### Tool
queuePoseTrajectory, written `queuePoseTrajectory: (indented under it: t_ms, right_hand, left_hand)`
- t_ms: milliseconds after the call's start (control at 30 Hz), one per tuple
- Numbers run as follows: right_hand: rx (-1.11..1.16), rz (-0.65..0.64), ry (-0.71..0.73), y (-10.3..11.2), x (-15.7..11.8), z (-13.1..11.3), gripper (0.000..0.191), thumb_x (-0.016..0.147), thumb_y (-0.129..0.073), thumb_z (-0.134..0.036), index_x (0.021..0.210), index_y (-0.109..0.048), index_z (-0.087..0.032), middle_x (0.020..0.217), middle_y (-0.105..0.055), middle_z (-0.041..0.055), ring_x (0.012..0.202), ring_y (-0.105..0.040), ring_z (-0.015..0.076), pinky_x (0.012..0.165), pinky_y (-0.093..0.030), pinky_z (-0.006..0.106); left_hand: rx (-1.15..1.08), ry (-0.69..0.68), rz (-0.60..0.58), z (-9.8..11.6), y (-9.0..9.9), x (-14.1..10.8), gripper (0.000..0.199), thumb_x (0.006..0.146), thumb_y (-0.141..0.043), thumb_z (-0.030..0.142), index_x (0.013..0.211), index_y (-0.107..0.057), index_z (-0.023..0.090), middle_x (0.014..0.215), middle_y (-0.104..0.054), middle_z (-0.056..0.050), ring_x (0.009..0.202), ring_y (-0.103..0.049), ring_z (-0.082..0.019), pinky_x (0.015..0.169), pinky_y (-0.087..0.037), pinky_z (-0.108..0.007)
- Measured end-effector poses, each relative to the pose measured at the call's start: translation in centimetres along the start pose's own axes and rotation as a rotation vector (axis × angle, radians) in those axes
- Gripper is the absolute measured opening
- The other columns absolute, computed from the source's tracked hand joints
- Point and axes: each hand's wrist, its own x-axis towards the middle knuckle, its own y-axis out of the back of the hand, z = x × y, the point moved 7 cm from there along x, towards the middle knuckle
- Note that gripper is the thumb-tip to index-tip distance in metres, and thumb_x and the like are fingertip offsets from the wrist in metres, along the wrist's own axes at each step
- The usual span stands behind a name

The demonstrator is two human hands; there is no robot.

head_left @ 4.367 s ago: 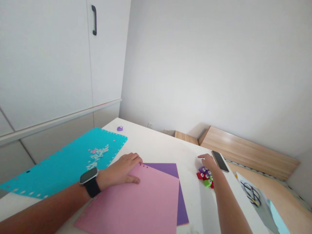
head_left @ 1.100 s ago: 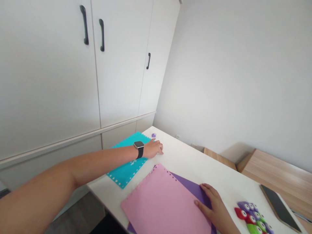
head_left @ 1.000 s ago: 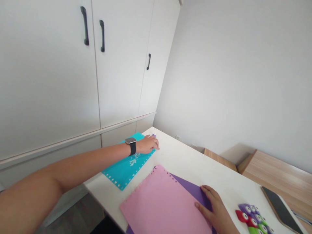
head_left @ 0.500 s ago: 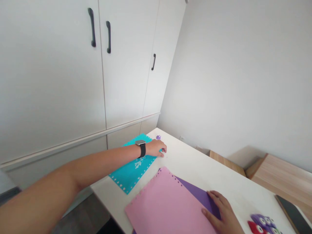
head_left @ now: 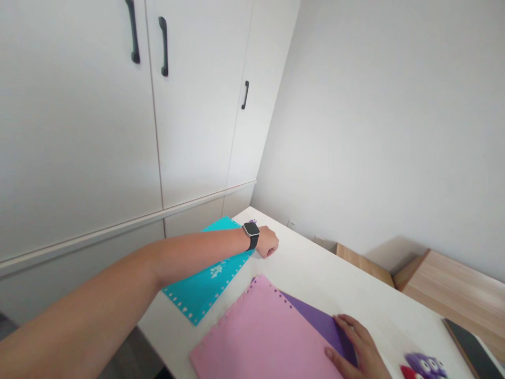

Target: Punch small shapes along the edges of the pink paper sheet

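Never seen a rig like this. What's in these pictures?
There's no robot: a person works bare-handed, and every picture comes from one camera on their head, looking forward and down.

On the white table lie a pink paper sheet, a purple sheet partly beneath it, and a teal sheet with small pale bits on it. Small purple and red objects with eye-like spots and a dark, flat, phone-like object sit at lower right.

The right hand rests on the pink and purple sheets. The left hand is curled; whether it holds anything is hidden.
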Motion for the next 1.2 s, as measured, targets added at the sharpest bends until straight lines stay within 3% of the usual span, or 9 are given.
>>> queuePoseTrajectory:
  t_ms: [133,267,533,700,867,1033,1133,1200]
  right_hand:
    - [0.007,-0.004,-0.01,0.0,-0.1,0.0,0.068,0.082,-0.065,-0.06,0.137,-0.062,-0.02,0.145,-0.055,0.0143,0.134,-0.051,0.0363,0.115,-0.042,0.05]
    - [0.003,-0.013,-0.026,0.2,-0.2,-0.3,0.068,0.083,-0.064,-0.059,0.138,-0.061,-0.019,0.146,-0.054,0.014,0.135,-0.05,0.0354,0.116,-0.041,0.049]
    - [0.014,0.036,0.017,0.5,-0.5,-0.8,0.064,0.086,-0.063,-0.057,0.138,-0.06,-0.019,0.144,-0.054,0.0133,0.134,-0.051,0.0336,0.115,-0.042,0.047]
    - [0.021,0.044,0.024,0.4,-0.5,-0.6,0.065,0.086,-0.063,-0.056,0.138,-0.06,-0.019,0.144,-0.054,0.0134,0.134,-0.05,0.0337,0.114,-0.043,0.048]
    - [0.041,0.053,0.014,0.6,-0.6,-0.8,0.063,0.085,-0.063,-0.055,0.137,-0.06,-0.02,0.144,-0.055,0.0122,0.134,-0.05,0.0339,0.115,-0.041,0.048]
    - [0.052,0.049,0.026,0.7,-0.6,-1.1,0.063,0.084,-0.064,-0.056,0.136,-0.061,-0.02,0.142,-0.057,0.0131,0.133,-0.051,0.0351,0.114,-0.042,0.051]
    - [0.039,0.073,0.043,1.1,-0.6,-1.3,0.059,0.085,-0.064,-0.056,0.132,-0.063,-0.02,0.14,-0.057,0.0139,0.131,-0.052,0.0354,0.112,-0.043,0.051]
    - [0.028,0.095,0.05,1.5,-0.6,-1.6,0.054,0.084,-0.065,-0.057,0.125,-0.068,-0.022,0.139,-0.059,0.0132,0.13,-0.054,0.0357,0.111,-0.044,0.051]
  left_hand:
    - [0.042,0.001,-0.012,0.6,0.1,0.6,0.012,0.06,-0.072,0.014,0.068,-0.075,0.022,0.074,-0.076,-0.007,0.07,-0.067,-0.025,0.069,-0.048,-0.035]
    - [0.039,0.007,-0.047,0.8,-0.2,0.5,0.008,0.06,-0.076,0.021,0.067,-0.074,0.021,0.072,-0.075,-0.007,0.069,-0.067,-0.025,0.069,-0.049,-0.036]
    - [0.015,0.086,-0.04,0.4,-0.8,-1.9,0.014,0.063,-0.076,0.025,0.056,-0.067,0.018,0.061,-0.069,-0.007,0.064,-0.065,-0.023,0.072,-0.049,-0.038]
    - [-0.006,0.197,0.022,-3.6,1.2,-5.4,0.017,0.067,-0.069,0.024,0.054,-0.063,0.017,0.054,-0.064,-0.005,0.057,-0.058,-0.019,0.063,-0.044,-0.031]
    - [-0.06,0.269,-0.034,-7.7,1.5,-9.6,0.018,0.062,-0.072,0.018,0.048,-0.06,0.017,0.044,-0.055,0.001,0.046,-0.046,-0.013,0.053,-0.036,-0.026]
    - [-0.138,0.291,-0.081,-9.7,1.0,-11.8,0.011,0.059,-0.073,0.009,0.056,-0.07,0.019,0.047,-0.061,0.004,0.048,-0.051,-0.012,0.053,-0.034,-0.023]
    - [-0.157,0.314,-0.031,-10.4,2.0,-12.3,0.01,0.064,-0.078,0.02,0.057,-0.071,0.019,0.049,-0.063,0.001,0.05,-0.055,-0.014,0.056,-0.035,-0.023]
    - [-0.159,0.33,0.052,-10.2,3.1,-12.5,0.019,0.072,-0.077,0.032,0.061,-0.072,0.017,0.054,-0.066,-0.002,0.055,-0.057,-0.015,0.059,-0.036,-0.025]
